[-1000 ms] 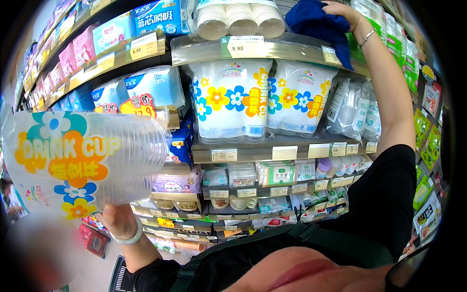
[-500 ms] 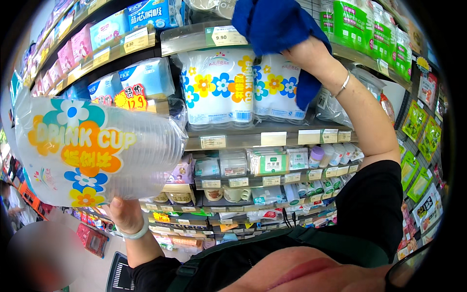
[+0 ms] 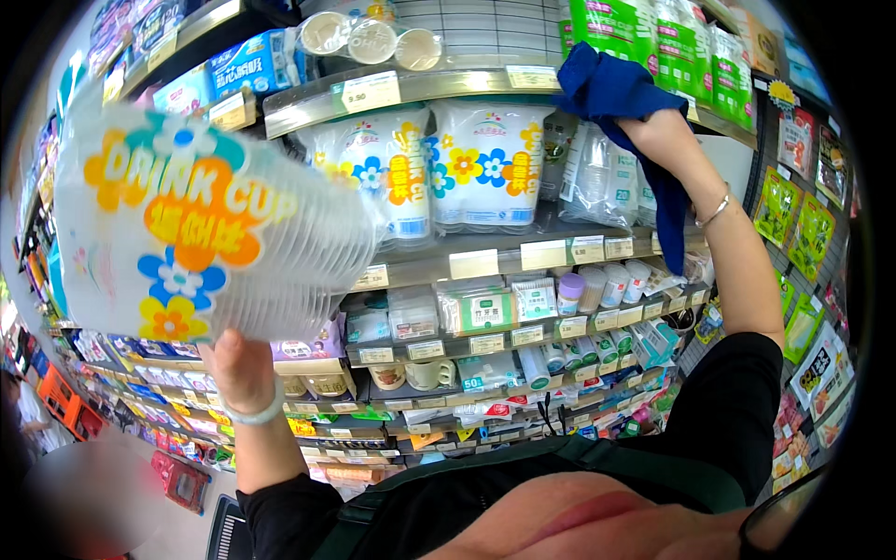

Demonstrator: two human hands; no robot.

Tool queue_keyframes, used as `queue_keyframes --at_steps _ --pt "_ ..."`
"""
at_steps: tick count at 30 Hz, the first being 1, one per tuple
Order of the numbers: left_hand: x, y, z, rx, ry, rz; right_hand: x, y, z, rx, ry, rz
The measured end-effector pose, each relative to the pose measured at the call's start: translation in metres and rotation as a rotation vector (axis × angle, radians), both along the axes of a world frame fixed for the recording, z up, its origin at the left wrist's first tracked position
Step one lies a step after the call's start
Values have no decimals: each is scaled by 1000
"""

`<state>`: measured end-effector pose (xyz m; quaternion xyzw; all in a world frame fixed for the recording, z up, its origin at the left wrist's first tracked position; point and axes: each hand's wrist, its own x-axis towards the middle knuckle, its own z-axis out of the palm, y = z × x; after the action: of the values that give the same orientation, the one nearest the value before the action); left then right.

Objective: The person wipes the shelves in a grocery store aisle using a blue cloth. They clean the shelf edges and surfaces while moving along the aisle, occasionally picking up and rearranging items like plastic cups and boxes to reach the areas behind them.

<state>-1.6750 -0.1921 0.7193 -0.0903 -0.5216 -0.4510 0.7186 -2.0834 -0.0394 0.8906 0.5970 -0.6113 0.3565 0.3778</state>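
My left hand point(image 3: 241, 369) holds up a clear plastic pack of stacked drinking cups point(image 3: 201, 233), printed with orange, blue and yellow flowers, lying sideways at the left of the view. My right hand point(image 3: 661, 140) is raised at the upper right and grips a dark blue cloth point(image 3: 623, 103), which hangs down against the metal shelf edge point(image 3: 523, 84). Two more flowered cup packs point(image 3: 439, 168) stand upright on that shelf, just left of the cloth.
Store shelving fills the view: price tags along shelf edges point(image 3: 495, 261), paper cups point(image 3: 369, 37) on top, green packets point(image 3: 644, 33) upper right, small boxes and mugs point(image 3: 425, 373) on lower shelves. Hanging packets point(image 3: 793, 205) line the right side. A red basket point(image 3: 182, 481) stands on the floor.
My right hand with the blue cloth has moved down from the top shelf to the shelf edge beside the cup packs. The cup pack in my left hand has risen slightly.
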Motion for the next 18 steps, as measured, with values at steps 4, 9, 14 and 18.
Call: queue_keyframes --at_steps 4,9,14,18 --pt "-50 8 67 -251 -53 56 -31 44 6 -114 -296 210" --pt "-117 8 182 -545 -97 254 -39 69 -9 -327 -552 620" --pt "-207 13 234 -611 -119 77 -58 96 -47 -254 -384 583" --pt "-240 1 253 -430 -229 165 -57 111 -68 -266 -449 480"
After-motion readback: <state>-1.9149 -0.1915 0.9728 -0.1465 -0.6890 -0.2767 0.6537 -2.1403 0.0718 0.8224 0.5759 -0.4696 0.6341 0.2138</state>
